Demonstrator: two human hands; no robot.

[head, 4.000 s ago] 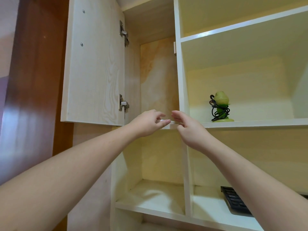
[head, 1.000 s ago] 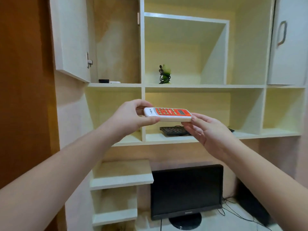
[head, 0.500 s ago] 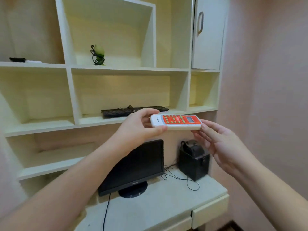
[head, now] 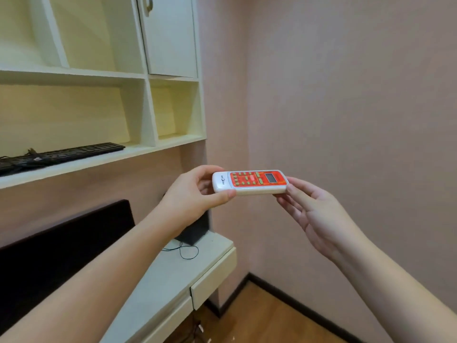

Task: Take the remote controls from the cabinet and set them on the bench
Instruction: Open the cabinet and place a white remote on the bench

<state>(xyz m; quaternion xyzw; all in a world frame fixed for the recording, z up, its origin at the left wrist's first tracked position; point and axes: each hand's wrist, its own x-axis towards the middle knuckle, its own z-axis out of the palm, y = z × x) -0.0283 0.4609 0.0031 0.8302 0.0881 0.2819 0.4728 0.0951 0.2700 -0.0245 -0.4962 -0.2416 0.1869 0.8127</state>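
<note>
Orange remote (head: pixel 249 182) — now beside pink wall (head: pixel 346 95)

Pink walls (head: pixel 346 95) meet at a corner; dark skirting, wood floor (head: pixel 259 318). Cream shelving unit (head: pixel 148 115) left, black keyboard (head: pixel 61 154) on a shelf. Pale desk (head: pixel 173 273) below, dark monitor (head: pixel 61 243).

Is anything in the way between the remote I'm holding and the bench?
No bench is in view. The remote is held in the air, left hand gripping one end, right hand touching the other; only bare wall lies beyond it.
</note>
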